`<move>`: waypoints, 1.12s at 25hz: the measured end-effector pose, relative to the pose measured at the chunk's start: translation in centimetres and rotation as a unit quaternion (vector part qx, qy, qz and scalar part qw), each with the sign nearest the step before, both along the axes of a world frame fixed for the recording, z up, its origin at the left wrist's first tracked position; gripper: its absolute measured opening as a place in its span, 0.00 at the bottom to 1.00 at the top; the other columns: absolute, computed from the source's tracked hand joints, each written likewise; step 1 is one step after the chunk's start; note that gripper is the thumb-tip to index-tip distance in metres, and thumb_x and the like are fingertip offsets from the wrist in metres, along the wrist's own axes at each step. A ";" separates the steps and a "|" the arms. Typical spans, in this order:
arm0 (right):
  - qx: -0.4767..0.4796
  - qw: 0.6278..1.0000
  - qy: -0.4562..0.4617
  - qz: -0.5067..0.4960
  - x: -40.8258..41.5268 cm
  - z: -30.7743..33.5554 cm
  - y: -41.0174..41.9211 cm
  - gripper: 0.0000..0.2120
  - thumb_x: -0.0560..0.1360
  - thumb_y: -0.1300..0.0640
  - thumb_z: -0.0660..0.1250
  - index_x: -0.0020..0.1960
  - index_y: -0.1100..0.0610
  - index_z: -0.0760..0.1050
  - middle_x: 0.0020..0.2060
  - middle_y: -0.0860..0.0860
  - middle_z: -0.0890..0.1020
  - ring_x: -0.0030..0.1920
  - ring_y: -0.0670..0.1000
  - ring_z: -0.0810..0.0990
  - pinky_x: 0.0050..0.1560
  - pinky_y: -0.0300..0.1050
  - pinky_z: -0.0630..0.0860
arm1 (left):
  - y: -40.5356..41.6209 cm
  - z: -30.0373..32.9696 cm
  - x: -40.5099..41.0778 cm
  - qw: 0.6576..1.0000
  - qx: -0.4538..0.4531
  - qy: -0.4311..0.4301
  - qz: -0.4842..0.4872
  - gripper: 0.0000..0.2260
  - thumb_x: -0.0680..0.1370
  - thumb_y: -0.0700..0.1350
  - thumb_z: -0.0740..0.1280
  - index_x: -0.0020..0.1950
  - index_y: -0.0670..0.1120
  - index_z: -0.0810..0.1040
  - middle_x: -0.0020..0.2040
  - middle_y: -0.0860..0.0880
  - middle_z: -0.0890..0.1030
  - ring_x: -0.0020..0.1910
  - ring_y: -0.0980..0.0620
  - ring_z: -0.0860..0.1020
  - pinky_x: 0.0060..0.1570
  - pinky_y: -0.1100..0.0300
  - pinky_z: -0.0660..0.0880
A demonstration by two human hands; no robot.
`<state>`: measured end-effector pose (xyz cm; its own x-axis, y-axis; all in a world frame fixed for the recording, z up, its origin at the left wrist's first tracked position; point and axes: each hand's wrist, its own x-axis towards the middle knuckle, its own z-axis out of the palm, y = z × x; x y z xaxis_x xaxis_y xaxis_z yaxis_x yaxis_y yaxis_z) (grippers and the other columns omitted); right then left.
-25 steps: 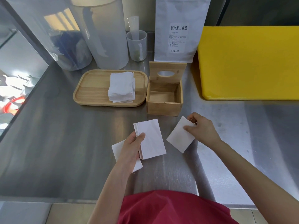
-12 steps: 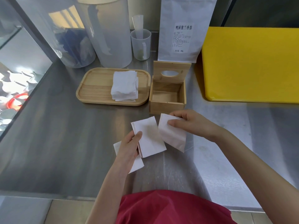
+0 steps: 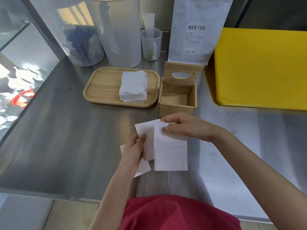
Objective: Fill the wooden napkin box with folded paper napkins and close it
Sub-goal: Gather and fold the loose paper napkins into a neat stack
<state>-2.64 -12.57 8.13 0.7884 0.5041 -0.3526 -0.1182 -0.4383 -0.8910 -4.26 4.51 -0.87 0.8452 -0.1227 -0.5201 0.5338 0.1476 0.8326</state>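
The wooden napkin box (image 3: 176,109) stands open and looks empty, its lid (image 3: 183,72) with an oval hole tilted up at the back. My left hand (image 3: 133,151) grips a small stack of folded napkins (image 3: 147,138) just in front of the box. My right hand (image 3: 184,126) pinches another folded napkin (image 3: 171,151) by its top edge and holds it over the right part of that stack. One more napkin (image 3: 143,168) lies on the counter under my left hand. A pile of napkins (image 3: 133,86) rests on the wooden tray (image 3: 103,88).
Behind the tray stand a tall translucent container (image 3: 119,30), a jar with blue contents (image 3: 79,39) and a small measuring cup (image 3: 151,44). A white labelled pouch (image 3: 196,29) rises behind the box. A yellow board (image 3: 260,67) lies right of it. The steel counter's front edge (image 3: 49,195) is near me.
My right hand lifted a folded napkin from the counter on the right and carried it left, over the stack in my left hand. The view has shifted slightly.
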 end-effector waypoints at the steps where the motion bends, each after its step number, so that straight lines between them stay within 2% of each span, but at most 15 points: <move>1: -0.016 1.000 -0.004 0.006 0.1 -0.1 0.2 0.10 0.76 0.60 0.58 0.40 0.54 0.76 0.36 0.48 0.77 0.35 0.42 0.74 0.33 0.27 0.69 | -0.1 0.0 0.0 1.000 -0.002 0.006 -0.003 0.10 0.79 0.42 0.58 0.56 0.43 0.77 0.40 0.46 0.79 0.38 0.49 0.75 0.36 0.56 0.69; 3: -0.081 0.996 -0.040 0.022 0.4 -0.8 0.6 0.08 0.74 0.59 0.59 0.43 0.59 0.76 0.37 0.50 0.76 0.35 0.43 0.72 0.35 0.30 0.68 | -0.3 0.1 0.0 1.000 -0.009 0.017 -0.012 0.11 0.79 0.42 0.58 0.55 0.44 0.78 0.42 0.46 0.80 0.39 0.49 0.77 0.38 0.55 0.72; 5: -0.162 0.981 -0.092 0.044 0.8 -1.7 1.1 0.07 0.73 0.59 0.61 0.46 0.58 0.77 0.40 0.50 0.77 0.37 0.44 0.71 0.35 0.34 0.66 | -0.4 0.1 -0.1 0.999 -0.025 0.015 -0.030 0.11 0.79 0.42 0.57 0.52 0.46 0.79 0.44 0.47 0.82 0.41 0.50 0.79 0.42 0.56 0.75; 7: -0.193 0.974 -0.115 0.033 1.0 -2.6 1.4 0.10 0.72 0.59 0.62 0.52 0.55 0.76 0.45 0.49 0.78 0.43 0.46 0.72 0.38 0.32 0.66 | -0.5 0.1 -0.2 0.998 -0.048 0.010 -0.045 0.11 0.79 0.42 0.58 0.49 0.49 0.80 0.41 0.50 0.84 0.40 0.53 0.81 0.42 0.58 0.77; 9: -0.185 0.975 -0.118 -0.014 1.3 -3.2 1.4 0.11 0.72 0.59 0.63 0.54 0.54 0.76 0.50 0.49 0.79 0.47 0.45 0.72 0.39 0.29 0.66 | -0.6 0.1 -0.2 0.997 -0.067 0.015 -0.047 0.11 0.79 0.41 0.58 0.48 0.49 0.80 0.38 0.52 0.85 0.38 0.56 0.83 0.40 0.61 0.79; 12: -0.176 0.974 -0.130 -0.067 1.4 -4.0 1.3 0.10 0.71 0.58 0.64 0.53 0.54 0.76 0.52 0.50 0.80 0.47 0.44 0.72 0.39 0.28 0.65 | -0.8 0.0 -0.2 0.997 -0.067 0.031 -0.034 0.11 0.78 0.40 0.58 0.48 0.47 0.80 0.40 0.49 0.84 0.40 0.52 0.81 0.44 0.57 0.76; 15: -0.174 0.971 -0.136 -0.091 1.3 -4.8 1.5 0.09 0.71 0.57 0.64 0.52 0.54 0.75 0.51 0.50 0.80 0.48 0.46 0.73 0.41 0.36 0.68 | -1.1 0.2 -0.1 0.996 -0.064 0.066 -0.015 0.11 0.78 0.43 0.57 0.49 0.44 0.79 0.42 0.46 0.82 0.40 0.51 0.79 0.43 0.57 0.74; 18: -0.172 0.970 -0.143 -0.100 1.1 -5.2 1.8 0.09 0.72 0.57 0.64 0.52 0.53 0.75 0.51 0.49 0.80 0.49 0.47 0.74 0.44 0.40 0.68 | -1.3 0.4 0.1 0.991 -0.090 0.104 -0.001 0.13 0.78 0.49 0.58 0.49 0.44 0.79 0.45 0.46 0.81 0.42 0.51 0.79 0.50 0.56 0.75; 22: -0.162 0.971 -0.144 -0.097 1.2 -5.3 2.2 0.09 0.72 0.57 0.64 0.51 0.52 0.75 0.51 0.49 0.80 0.49 0.48 0.74 0.38 0.37 0.69 | -0.5 0.5 -0.3 0.995 -0.071 0.052 -0.047 0.12 0.78 0.47 0.60 0.55 0.42 0.78 0.50 0.44 0.82 0.48 0.49 0.81 0.55 0.52 0.75; 28: -0.163 0.972 -0.150 -0.082 1.5 -5.4 2.7 0.10 0.72 0.57 0.63 0.53 0.54 0.75 0.52 0.50 0.80 0.48 0.46 0.73 0.45 0.39 0.68 | -0.2 0.4 -0.7 0.998 -0.041 0.019 -0.054 0.10 0.78 0.40 0.60 0.58 0.43 0.76 0.50 0.43 0.80 0.48 0.46 0.78 0.49 0.53 0.74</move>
